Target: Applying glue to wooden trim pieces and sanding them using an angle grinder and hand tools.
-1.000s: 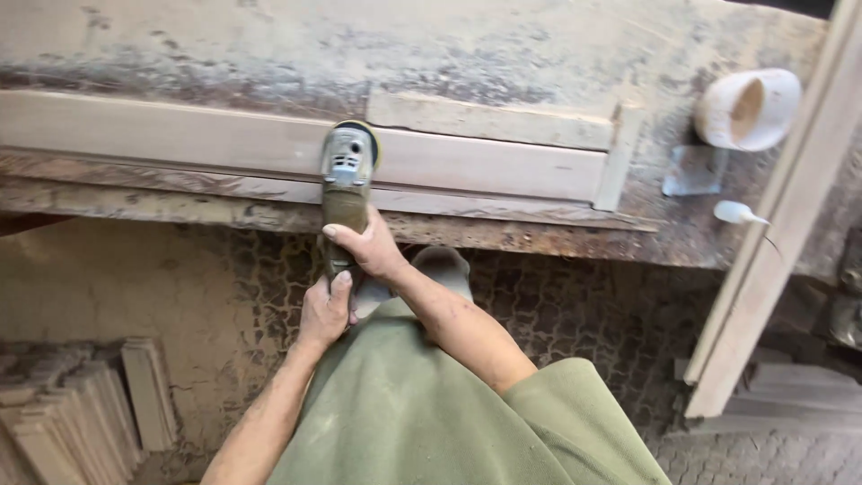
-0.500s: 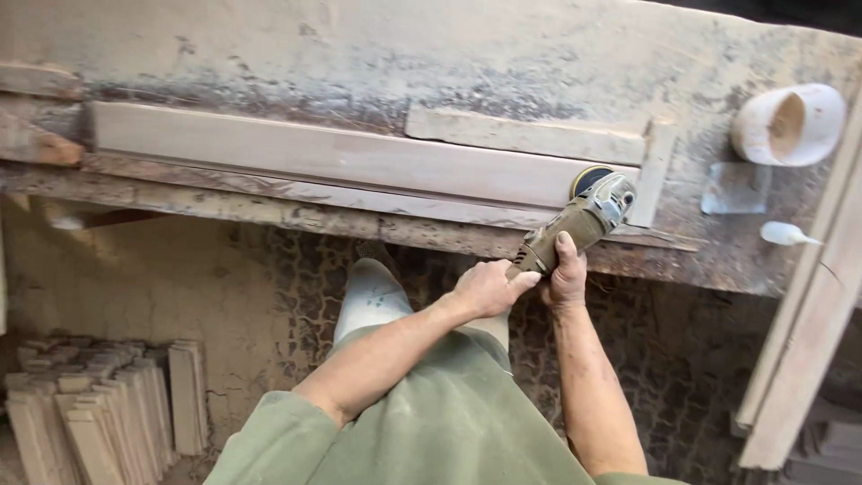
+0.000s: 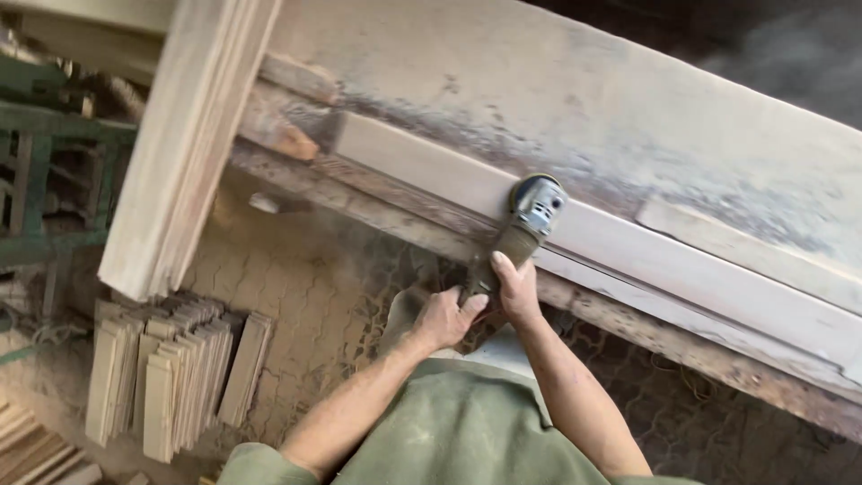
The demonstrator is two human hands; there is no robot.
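Head view looks down on a dusty workbench (image 3: 628, 99) that runs slantwise across the frame, and everything else is placed against it. On its near edge lies a long pale wooden board (image 3: 682, 260), smooth and light against the stained, rough bench top. An angle grinder (image 3: 521, 229) rests with its round disc head on that board, about midway along the visible length; the tool has a grey vented head, a dark disc rim and an olive-brown body that slants back off the bench edge toward the person. The right hand (image 3: 516, 292) is wrapped around the body just behind the head, fingers curled tight on it. The left hand (image 3: 442, 319) is closed around the tail end of the handle, touching the right hand. Below the bench, on the patterned floor, stands a stack of short wooden slats (image 3: 171, 377). A bundle of long planks (image 3: 184, 144) leans across the bench's left end.
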